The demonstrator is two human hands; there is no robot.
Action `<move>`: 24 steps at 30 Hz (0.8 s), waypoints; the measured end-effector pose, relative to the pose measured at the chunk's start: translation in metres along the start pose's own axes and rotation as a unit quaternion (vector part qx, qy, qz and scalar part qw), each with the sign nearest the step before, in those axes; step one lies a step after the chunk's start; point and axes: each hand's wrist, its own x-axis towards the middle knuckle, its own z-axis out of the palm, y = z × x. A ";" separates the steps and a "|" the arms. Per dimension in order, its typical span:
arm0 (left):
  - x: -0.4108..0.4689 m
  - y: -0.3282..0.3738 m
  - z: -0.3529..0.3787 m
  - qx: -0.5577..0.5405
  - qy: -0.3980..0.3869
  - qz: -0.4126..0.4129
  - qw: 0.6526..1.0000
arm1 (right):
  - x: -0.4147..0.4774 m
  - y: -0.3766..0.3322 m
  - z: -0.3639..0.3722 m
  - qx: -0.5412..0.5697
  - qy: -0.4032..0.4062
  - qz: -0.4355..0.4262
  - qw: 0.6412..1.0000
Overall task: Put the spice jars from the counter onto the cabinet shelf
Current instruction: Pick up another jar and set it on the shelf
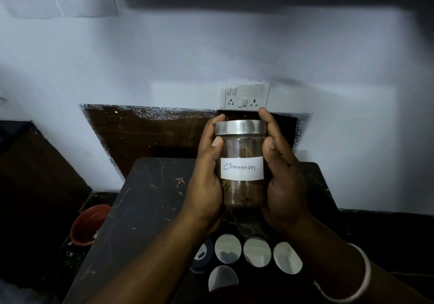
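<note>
Closest to us, low at about five o'clock, is a pale bangle (359, 278) on the person's right wrist. Both arms reach up from there to one jar.

The left hand (206, 181) and the right hand (281, 177) press on the cinnamon jar (242, 163) from its two sides, at nine and three o'clock. The palms hug the glass, the thumbs lie on the front, and the fingertips reach up by the lid. Both hands are closed tight on it. I think two hands are used so the smooth glass cannot slip.

The jar is up in the air, standing straight, right in the middle of the view and above the dark counter (145, 198). It is held with its label (242, 168) facing us, maybe so the word can be read. The jar is see-through, with brown bits inside, a shiny metal lid (240, 127) and a white paper that says "Cinnamon".

Down at six o'clock more jars (256, 252) wait on the counter, showing only their round shiny tops. The shelf must be higher up; a brown edge shows at twelve o'clock. A red bowl (88, 224) sits low at eight o'clock, and a switch plate (244, 96) is on the wall behind.
</note>
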 end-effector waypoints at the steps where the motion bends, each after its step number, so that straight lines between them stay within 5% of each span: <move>1: 0.001 0.000 0.000 -0.001 0.001 -0.001 1.000 | 0.001 0.000 0.000 0.000 0.000 -0.001 1.000; 8: 0.011 0.008 -0.001 0.012 0.000 0.007 1.000 | 0.010 0.000 0.003 -0.008 0.008 -0.010 1.000; 15: 0.044 0.055 0.006 0.076 -0.015 0.068 0.995 | 0.047 -0.034 0.020 -0.131 -0.063 -0.011 0.989; 19: 0.090 0.107 0.017 0.134 -0.032 0.150 0.979 | 0.099 -0.078 0.044 -0.224 -0.113 -0.091 0.964; 24: 0.184 0.183 0.020 0.267 -0.017 0.227 0.937 | 0.199 -0.132 0.089 -0.326 -0.082 -0.175 0.925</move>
